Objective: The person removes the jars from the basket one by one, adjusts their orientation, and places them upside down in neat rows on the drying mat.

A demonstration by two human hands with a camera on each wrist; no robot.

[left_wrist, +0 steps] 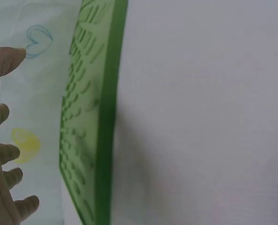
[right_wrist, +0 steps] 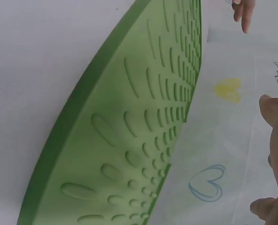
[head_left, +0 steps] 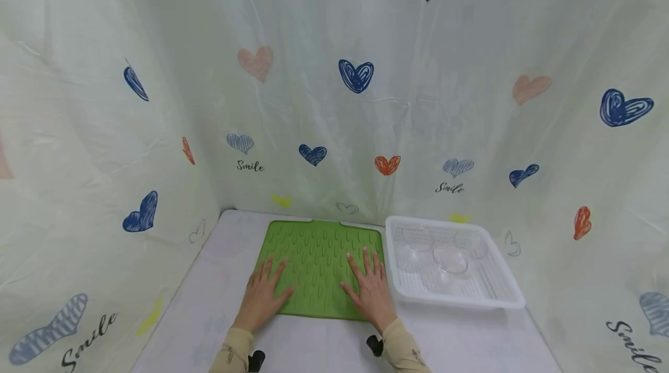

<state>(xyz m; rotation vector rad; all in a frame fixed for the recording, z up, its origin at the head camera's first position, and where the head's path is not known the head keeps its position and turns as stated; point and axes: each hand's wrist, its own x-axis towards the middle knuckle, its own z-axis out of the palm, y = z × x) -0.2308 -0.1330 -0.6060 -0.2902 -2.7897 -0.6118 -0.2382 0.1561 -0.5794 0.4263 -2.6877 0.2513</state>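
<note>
A green mat (head_left: pixel 321 294) with raised oblong bumps lies flat on the white bench (head_left: pixel 324 347), in front of the person, with a small step along its far edge. The left hand (head_left: pixel 263 298) is over its near left part and the right hand (head_left: pixel 374 294) over its near right part. Each grip is spread, fingers apart and pinching nothing. In both wrist views the visible fingers show against the patterned curtain (head_left: pixel 313 106), apart from the mat, so the hands seem to hover rather than press.

Just right of the mat stands a white slotted basket (head_left: pixel 453 302), holding several clear round pieces (head_left: pixel 450 259); they are too transparent to count.

The likeliest trouble, I judge, is at that right side. The right hand is near the basket, and an outward sweep could knock its rim. Because the basket stands close to the bench's right edge, a hard shove could tip it over that side and spill the pieces. A smaller bump could set them sliding against each other, and their clearness makes them easy to misjudge when reaching in. The mat might also skid or turn if only 1 hand pushes down and sideways, since nothing visible pins it; its underside is hidden, so how well it clings is unclear.
</note>
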